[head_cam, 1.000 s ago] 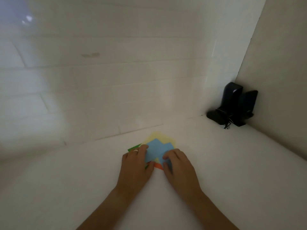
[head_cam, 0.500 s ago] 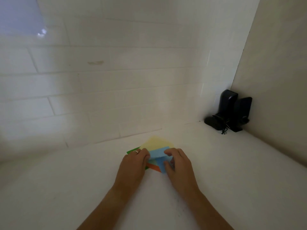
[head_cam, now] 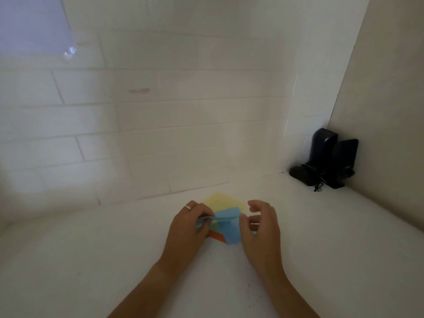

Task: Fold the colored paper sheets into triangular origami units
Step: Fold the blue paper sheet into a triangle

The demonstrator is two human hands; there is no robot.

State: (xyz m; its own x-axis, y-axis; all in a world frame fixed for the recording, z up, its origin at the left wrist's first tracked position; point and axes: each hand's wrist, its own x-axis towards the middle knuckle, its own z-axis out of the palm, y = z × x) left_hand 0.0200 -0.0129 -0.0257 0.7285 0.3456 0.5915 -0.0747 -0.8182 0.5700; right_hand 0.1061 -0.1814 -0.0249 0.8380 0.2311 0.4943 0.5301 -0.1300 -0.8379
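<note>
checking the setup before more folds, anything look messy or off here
Nothing is damaged or spilled. The sheets under the blue paper lie fanned askew, yellow and orange corners poking out, and both hands hold the blue one.

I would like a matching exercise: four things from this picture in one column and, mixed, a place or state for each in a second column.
1. blue paper
2. yellow paper
3. black speakers
4. ring

A. in the far right corner
B. on a finger of the left hand
C. held between both hands
D. lying flat behind the hands

Pairs: 1-C, 2-D, 3-A, 4-B
</note>
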